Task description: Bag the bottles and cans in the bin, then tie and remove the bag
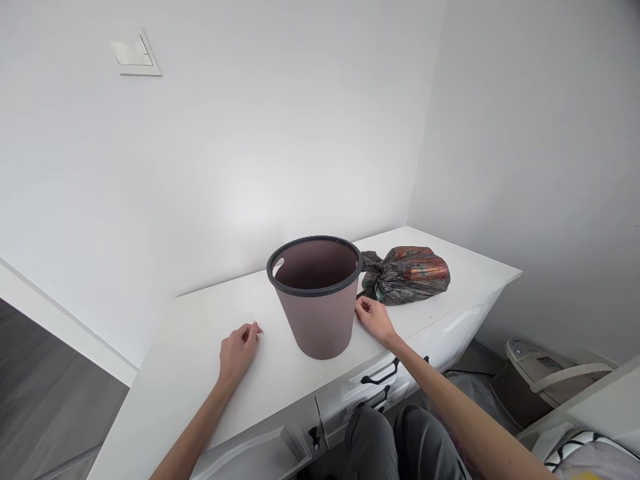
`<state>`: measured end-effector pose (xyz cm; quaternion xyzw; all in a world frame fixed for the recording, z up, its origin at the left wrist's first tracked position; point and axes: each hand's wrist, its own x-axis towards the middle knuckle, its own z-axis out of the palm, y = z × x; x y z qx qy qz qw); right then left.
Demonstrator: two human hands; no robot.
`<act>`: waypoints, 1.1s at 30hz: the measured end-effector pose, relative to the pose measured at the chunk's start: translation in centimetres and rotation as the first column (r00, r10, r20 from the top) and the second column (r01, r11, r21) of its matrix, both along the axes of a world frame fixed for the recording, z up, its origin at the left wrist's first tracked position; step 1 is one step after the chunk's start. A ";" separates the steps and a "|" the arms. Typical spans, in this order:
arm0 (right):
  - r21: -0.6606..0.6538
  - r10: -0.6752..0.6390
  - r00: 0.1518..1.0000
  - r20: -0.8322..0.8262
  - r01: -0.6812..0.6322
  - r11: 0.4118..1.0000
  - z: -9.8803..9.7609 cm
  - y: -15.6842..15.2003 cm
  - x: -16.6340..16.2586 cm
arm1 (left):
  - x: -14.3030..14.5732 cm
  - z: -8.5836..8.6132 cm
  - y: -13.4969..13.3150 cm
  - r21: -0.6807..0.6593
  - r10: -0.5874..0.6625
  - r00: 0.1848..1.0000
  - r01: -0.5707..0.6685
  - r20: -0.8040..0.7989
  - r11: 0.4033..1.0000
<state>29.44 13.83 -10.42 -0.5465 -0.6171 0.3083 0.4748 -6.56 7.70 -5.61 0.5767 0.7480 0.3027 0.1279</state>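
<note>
A mauve trash can (320,320) with a dark grey rim stands upright on a white countertop (280,387). Its inside looks bare where I can see in, and a handle hole shows on the left. My left hand (239,353) rests on the counter to the left of the can, fingers curled in, with nothing visible in them. Close by the can's right side, my right hand (375,320) lies with curled fingers, also showing nothing held. Just beyond it lies a knotted black plastic bag (413,277), with reddish packaging showing through.
Drawers with black handles (380,373) run along the cabinet's front. White walls close in the back and right, with a switch (135,53) at upper left. A beige and brown appliance (545,380) stands on the floor at right.
</note>
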 end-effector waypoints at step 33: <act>-0.017 0.018 1.000 -0.009 -0.018 1.000 0.7 -0.6 -0.1 | 1.1 0.7 -1.6 0.000 -0.119 0.993 0.119 -0.023 0.993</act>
